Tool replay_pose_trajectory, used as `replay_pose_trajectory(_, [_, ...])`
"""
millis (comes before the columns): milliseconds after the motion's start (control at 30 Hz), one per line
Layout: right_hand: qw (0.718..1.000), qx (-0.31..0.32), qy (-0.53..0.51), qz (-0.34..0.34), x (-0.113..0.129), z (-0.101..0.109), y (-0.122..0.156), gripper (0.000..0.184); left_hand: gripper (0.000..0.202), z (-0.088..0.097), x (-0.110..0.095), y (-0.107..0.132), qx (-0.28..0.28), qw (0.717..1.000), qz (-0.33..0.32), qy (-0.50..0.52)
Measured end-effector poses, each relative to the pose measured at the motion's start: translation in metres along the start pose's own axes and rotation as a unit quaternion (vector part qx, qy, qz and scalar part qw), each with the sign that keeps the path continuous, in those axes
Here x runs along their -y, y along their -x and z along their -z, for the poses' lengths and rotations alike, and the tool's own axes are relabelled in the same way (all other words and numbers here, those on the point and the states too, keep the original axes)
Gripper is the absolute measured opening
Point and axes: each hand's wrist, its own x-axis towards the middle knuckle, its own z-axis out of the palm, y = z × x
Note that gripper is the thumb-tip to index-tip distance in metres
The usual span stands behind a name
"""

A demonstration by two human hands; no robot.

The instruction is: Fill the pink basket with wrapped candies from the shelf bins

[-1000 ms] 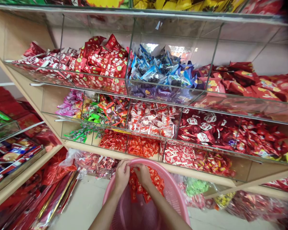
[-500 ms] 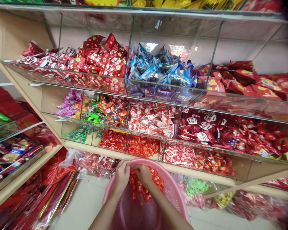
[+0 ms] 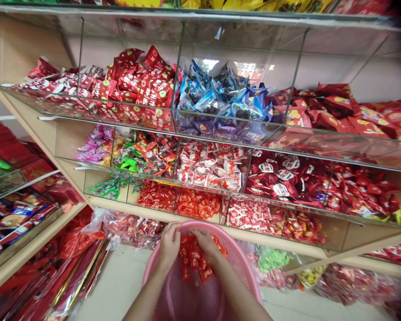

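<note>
A pink plastic basket [image 3: 242, 261] stands below the shelves, its far rim close to the lowest one. My left hand [image 3: 169, 243] is closed over the basket's far left rim. Inside the basket lies a small heap of red-wrapped candies [image 3: 195, 259] with pale lettering. Just above that heap is my right hand [image 3: 203, 243], its fingers stretched out toward the left, with no candy visible in them. The right hand and wrist cover part of the heap.
Glass-fronted shelf bins hold blue packets [image 3: 217, 91], large red packets [image 3: 142, 82] and small orange-red candies [image 3: 198, 203]. Clear bags of sweets [image 3: 274, 258] lie on the floor under the shelf. A side rack [image 3: 23, 214] with packaged goods stands at the left.
My right hand has gone from bent, gathered fingers to straighter ones and shifted slightly to the right. More of the candies show beneath it. The left hand stays on the rim.
</note>
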Motion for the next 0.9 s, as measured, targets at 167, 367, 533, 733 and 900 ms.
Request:
replay_pose_trajectory(167, [0.983,0.023,-0.149,-0.105,0.013,0.007,0.013,0.024,0.028,0.0,0.001,0.0,0.003,1.0,-0.003,-0.002])
replay_pose_trajectory(367, [0.986,0.042,-0.161,-0.026,0.014,0.014,0.015,0.046,0.028,-0.001,0.001,0.0,-0.001,1.0,-0.001,-0.002])
replay_pose_trajectory(533, [0.991,-0.01,-0.105,0.079,0.007,0.022,0.012,0.039,0.028,-0.001,0.002,0.001,0.01,1.0,0.003,0.0])
replay_pose_trajectory(733, [0.973,-0.093,0.074,0.197,-0.003,0.027,0.002,0.027,0.027,-0.002,0.004,0.001,0.01,1.0,0.004,0.002])
replay_pose_trajectory(900, [0.938,-0.106,0.195,0.265,-0.004,0.021,-0.009,0.027,0.028,-0.002,0.003,0.001,0.004,1.0,0.003,-0.001])
